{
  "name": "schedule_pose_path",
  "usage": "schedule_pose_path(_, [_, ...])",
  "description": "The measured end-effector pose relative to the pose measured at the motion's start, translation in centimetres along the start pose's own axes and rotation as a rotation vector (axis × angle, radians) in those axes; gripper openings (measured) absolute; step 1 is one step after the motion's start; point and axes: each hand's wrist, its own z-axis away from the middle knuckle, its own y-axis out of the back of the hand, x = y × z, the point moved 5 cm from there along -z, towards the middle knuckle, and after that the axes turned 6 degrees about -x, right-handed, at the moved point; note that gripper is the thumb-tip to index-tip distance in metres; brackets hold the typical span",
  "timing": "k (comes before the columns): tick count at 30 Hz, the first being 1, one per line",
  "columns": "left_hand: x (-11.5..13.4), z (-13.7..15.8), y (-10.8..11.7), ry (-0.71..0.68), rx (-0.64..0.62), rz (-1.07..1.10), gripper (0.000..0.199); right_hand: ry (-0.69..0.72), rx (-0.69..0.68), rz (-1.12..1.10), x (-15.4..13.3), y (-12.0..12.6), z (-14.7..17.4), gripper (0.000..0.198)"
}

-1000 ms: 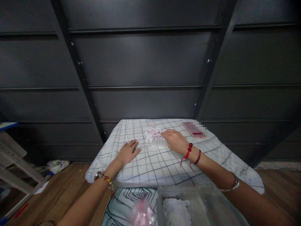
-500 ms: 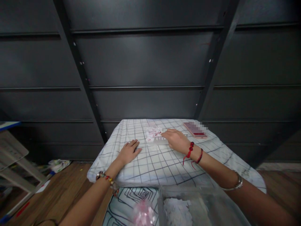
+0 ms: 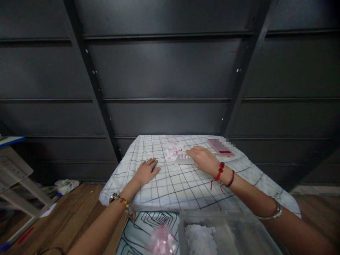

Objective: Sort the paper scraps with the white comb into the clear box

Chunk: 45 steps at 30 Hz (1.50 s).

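Observation:
My left hand (image 3: 146, 172) rests palm down on the checked cloth (image 3: 170, 187), fingers stretched out and nothing in them. My right hand (image 3: 204, 160) is closed, its fingertips pressed together over a flat grey slotted piece (image 3: 185, 159). Part of that piece is hidden behind the hand, and whatever the fingers pinch is too small to make out. Just left of the right fingertips lies a loose heap of small white and pink-red bits (image 3: 174, 151); their kind does not show clearly.
A pink phone (image 3: 220, 148) lies at the far right of the cloth. Nearest me are a translucent plastic bin (image 3: 182, 233) with white pieces inside and a shiny pink bag (image 3: 162, 241). Dark panels (image 3: 164, 71) stand behind; a small table (image 3: 16, 166) is at left.
My right hand has shifted slightly right, away from the heap, and more of the grey slotted piece's left part shows. My left hand stays in place.

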Motion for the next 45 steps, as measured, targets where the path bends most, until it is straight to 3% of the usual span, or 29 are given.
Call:
schedule_pose_path(11, [-0.1, -0.1, -0.2, 0.007, 0.016, -0.019, 0.049, -0.035, 0.013, -0.055, 1.6, -0.7, -0.2, 0.028])
schedule_pose_path(23, [-0.3, -0.1, -0.4, 0.009, 0.027, -0.008, 0.048, -0.032, -0.057, 0.023, 1.5, -0.7, -0.3, 0.03])
schedule_pose_path(45, [0.0, 0.0, 0.0, 0.013, 0.017, -0.014, 0.047, -0.036, -0.012, 0.019, 0.8, 0.1, -0.4, 0.03])
